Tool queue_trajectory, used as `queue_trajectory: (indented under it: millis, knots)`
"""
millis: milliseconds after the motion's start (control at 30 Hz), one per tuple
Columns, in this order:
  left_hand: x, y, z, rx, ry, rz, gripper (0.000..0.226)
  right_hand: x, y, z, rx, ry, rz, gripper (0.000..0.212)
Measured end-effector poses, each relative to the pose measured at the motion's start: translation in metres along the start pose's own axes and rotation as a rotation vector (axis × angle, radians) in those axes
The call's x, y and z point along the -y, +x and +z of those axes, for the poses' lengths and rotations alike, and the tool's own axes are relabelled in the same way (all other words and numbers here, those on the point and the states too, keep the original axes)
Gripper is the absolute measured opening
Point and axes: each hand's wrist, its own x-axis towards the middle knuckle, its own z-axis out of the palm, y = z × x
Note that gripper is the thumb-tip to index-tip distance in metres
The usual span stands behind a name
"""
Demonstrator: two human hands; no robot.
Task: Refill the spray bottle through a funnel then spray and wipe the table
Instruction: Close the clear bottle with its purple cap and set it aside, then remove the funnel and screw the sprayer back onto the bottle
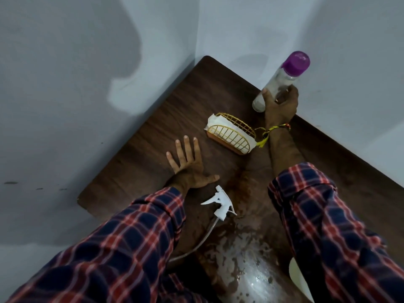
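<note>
My right hand grips a clear bottle with a purple cap near the far right edge of the dark wooden table; the bottle leans left. My left hand rests flat on the table with fingers spread, holding nothing. Just below it lies the white spray trigger head with its dip tube, detached and on its side. A white object, partly hidden by my right sleeve, shows at the bottom right. The spray bottle's body is not visible.
A gold wire holder with white napkins stands between my hands. A wet, shiny patch covers the near part of the table. Grey walls close in on the left and behind the table corner.
</note>
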Motion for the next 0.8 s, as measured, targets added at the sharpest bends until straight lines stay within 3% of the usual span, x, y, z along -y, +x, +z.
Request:
queue_trajectory:
  millis: [100, 200, 367, 467, 567, 800]
  knots:
    - [0.000, -0.001, -0.001, 0.014, -0.001, -0.002, 0.145, -0.001, -0.005, -0.006, 0.070, -0.080, 0.077, 0.080]
    - [0.000, -0.002, -0.002, 0.012, -0.003, 0.001, 0.145, 0.005, -0.021, -0.024, 0.021, -0.100, 0.115, 0.080]
    - [0.000, -0.006, -0.001, -0.036, -0.004, 0.020, 0.143, 0.010, -0.087, -0.073, -0.133, -0.083, 0.170, 0.057]
    - [-0.001, -0.010, -0.001, -0.066, -0.003, 0.017, 0.142, -0.003, -0.150, -0.112, -0.068, -0.177, 0.216, 0.037]
    - [-0.001, -0.013, -0.001, -0.089, 0.000, 0.035, 0.139, -0.021, -0.208, -0.142, 0.029, -0.228, 0.327, 0.031]
    - [0.051, -0.046, 0.015, -0.309, -0.068, 0.240, 0.082, -0.022, -0.266, -0.147, 0.247, -0.349, 0.410, 0.035]
